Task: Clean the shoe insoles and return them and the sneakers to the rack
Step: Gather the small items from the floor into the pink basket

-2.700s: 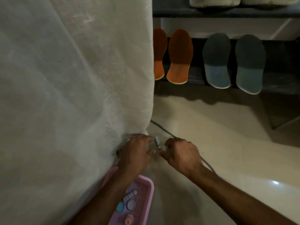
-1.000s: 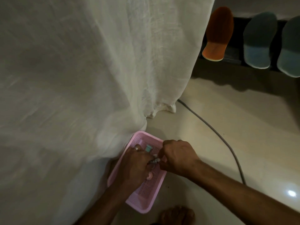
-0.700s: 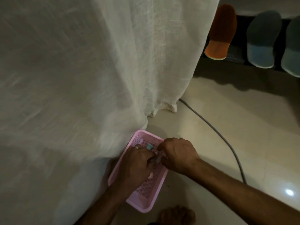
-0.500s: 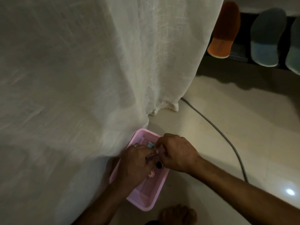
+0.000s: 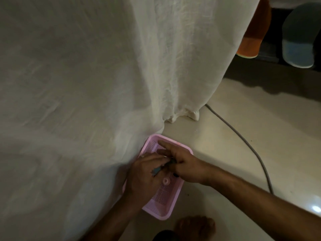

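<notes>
Both my hands are over a pink mesh basket [image 5: 162, 208] on the floor beside a curtain. My left hand [image 5: 144, 174] has its fingers closed around a thin teal item [image 5: 157, 169] that sticks out between them. My right hand [image 5: 184, 164] touches the other end of that item with its index finger stretched out over the basket's far rim. A small pink round piece [image 5: 166, 181] lies in the basket. An orange insole [image 5: 254, 34] and a grey-blue insole [image 5: 300, 35] lean on the dark rack at the top right.
A large white curtain [image 5: 104, 75] fills the left and centre and hangs to the floor, covering the basket's left side. A grey cable [image 5: 243, 141] runs across the beige floor to the right. My bare foot [image 5: 195, 226] is at the bottom edge.
The view has swung left and down from the rack to the basket. My hands went from near the curtain's hem into the basket and now hold a thin teal item between them.
</notes>
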